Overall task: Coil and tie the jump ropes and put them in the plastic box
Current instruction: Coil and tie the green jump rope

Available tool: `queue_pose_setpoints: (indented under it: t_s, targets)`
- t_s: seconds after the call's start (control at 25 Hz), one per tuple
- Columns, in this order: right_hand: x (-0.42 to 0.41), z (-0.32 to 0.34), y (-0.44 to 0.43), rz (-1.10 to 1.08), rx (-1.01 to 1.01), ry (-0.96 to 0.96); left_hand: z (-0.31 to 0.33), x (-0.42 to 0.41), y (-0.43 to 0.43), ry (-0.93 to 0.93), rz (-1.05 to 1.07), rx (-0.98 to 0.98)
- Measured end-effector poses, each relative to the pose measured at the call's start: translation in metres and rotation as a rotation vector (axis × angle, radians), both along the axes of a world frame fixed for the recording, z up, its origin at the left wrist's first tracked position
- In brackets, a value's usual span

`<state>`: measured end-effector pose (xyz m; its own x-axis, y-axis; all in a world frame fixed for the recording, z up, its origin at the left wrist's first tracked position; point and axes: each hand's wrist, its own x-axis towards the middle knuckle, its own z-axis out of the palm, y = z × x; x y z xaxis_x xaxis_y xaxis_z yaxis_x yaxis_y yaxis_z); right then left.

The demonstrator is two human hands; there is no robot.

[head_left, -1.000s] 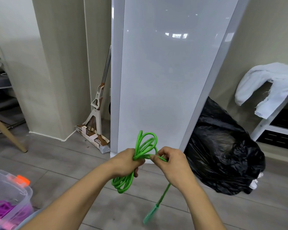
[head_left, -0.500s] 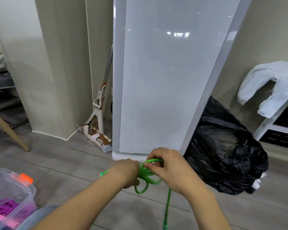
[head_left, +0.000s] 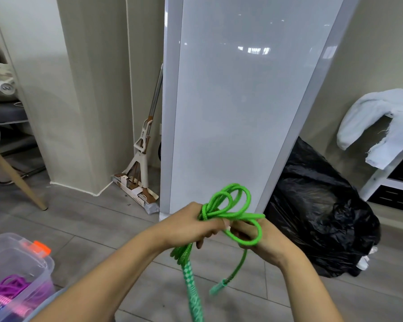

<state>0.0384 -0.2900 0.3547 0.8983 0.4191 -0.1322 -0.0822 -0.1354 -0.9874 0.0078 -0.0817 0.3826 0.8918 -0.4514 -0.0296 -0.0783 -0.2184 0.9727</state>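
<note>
**Green jump rope (head_left: 228, 205): soft, light, and wanting to spring open**

You are holding the green jump rope in the air in front of you. The plastic box (head_left: 42, 261) is sitting low at your left, well apart from it. Your left hand (head_left: 191, 226) is wrapping its fingers round the waist of the bundle, with loops fanning out above the fist and strands hanging below. Your right hand (head_left: 265, 242) is curling its fingers round one loose loop that is crossing the bundle just beside your left thumb.

The cord is looking braided, limp and light, so I judge it is bending wherever you press it and giving you nothing to push against. The coils are likely trying to spread the moment your fist is loosening. The handles (head_left: 193, 291) are dangling below as the only stiff parts, and their weight is probably tugging on the tail. Gripping the pinched middle, not the loops, seems safest. A purple rope (head_left: 7, 287) is lying in the box.
</note>
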Motion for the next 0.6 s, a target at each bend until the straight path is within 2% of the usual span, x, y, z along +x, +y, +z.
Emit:
queue_pose_setpoints:
  t_s: [0.08,0.16,0.32,0.44,0.6]
  targets:
    - [0.003,-0.005,0.002,-0.041,-0.037,0.003,-0.009,0.011,0.008,0.271,0.015,-0.133]
    - [0.003,-0.007,0.003,-0.046,-0.072,0.027,-0.021,0.021,0.012,0.302,0.093,-0.128]
    - [-0.003,-0.008,0.013,-0.049,-0.088,0.047,-0.03,0.028,0.01,0.141,0.3,-0.076]
    - [-0.012,-0.008,0.026,0.029,-0.178,0.03,-0.031,0.029,0.009,-0.032,0.507,0.119]
    - [-0.017,0.0,0.033,0.068,-0.291,-0.058,-0.033,0.026,0.012,-0.277,0.546,0.386]
